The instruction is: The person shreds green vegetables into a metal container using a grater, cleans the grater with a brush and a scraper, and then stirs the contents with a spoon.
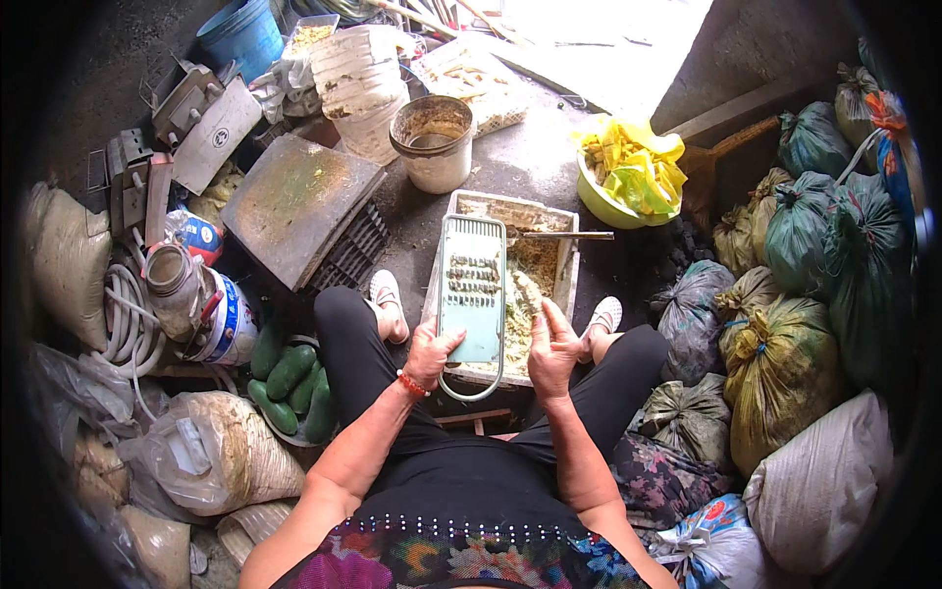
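My left hand (430, 350) grips the left edge of a pale green hand grater (472, 331) near its lower end. The grater has rows of slotted blades and a looped wire handle, and it is held over a wooden box (572, 258). Yellowish shreds (519, 339) lie in the box beneath it. In my right hand (553, 353) is a pale, rough, elongated piece of food (528, 291), its tip pointing up, just right of the grater. A tool with a metal handle (570, 235) rests across the box's right rim.
A dirty bucket (434, 166) and a green basin (614, 202) with a yellow bag stand beyond the box. At left are a board-topped crate (302, 206) and several green gourds (291, 375). Tied sacks (784, 368) crowd the right side.
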A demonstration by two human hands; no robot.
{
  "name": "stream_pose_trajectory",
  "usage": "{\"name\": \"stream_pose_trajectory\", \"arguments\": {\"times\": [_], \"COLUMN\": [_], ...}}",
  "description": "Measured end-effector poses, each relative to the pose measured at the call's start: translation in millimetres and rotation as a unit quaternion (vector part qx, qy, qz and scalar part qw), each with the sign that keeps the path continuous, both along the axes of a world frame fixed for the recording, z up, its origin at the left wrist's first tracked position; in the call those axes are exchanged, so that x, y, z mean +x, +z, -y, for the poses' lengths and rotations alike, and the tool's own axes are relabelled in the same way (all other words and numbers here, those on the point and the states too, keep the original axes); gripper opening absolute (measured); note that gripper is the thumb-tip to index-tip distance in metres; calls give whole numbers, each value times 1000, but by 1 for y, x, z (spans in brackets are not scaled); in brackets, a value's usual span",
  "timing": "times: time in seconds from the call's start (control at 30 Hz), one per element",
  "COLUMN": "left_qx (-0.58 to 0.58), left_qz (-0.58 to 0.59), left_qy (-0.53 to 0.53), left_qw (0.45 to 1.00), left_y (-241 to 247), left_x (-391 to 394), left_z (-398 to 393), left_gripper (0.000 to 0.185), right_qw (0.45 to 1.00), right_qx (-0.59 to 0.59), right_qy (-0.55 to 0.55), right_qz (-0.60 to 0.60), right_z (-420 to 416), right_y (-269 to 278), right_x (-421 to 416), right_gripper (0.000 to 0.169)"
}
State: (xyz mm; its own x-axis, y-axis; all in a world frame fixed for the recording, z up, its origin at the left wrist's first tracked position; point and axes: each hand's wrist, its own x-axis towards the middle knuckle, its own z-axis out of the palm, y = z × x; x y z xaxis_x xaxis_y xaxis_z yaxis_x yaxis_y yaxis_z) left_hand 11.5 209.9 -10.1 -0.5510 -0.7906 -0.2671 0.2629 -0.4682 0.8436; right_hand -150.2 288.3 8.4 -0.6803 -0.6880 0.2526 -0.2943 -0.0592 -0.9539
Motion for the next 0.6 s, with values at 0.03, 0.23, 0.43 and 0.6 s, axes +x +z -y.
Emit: {"name": "stream_pose_trajectory", "arguments": {"times": [0.03,0.23,0.43,0.6], "left_qx": [-18,-45,-55,-90], "left_qz": [-1,17,58,86], "left_qy": [0,3,-20,-44], "left_qw": [1000,999,997,991], "left_y": [-4,-15,-18,-21], "left_x": [-4,-10,-8,-12], "left_z": [-4,-9,-12,-17], "left_gripper": [23,24,21,23], "right_qw": [999,994,995,977], "right_qx": [13,3,-9,-23], "right_qy": [14,106,83,47], "right_qz": [-41,-4,-57,-207], "right_z": [2,0,1,16], "right_y": [2,11,6,0], "right_x": [0,27,25,20], "right_gripper": [26,25,24,32]}}
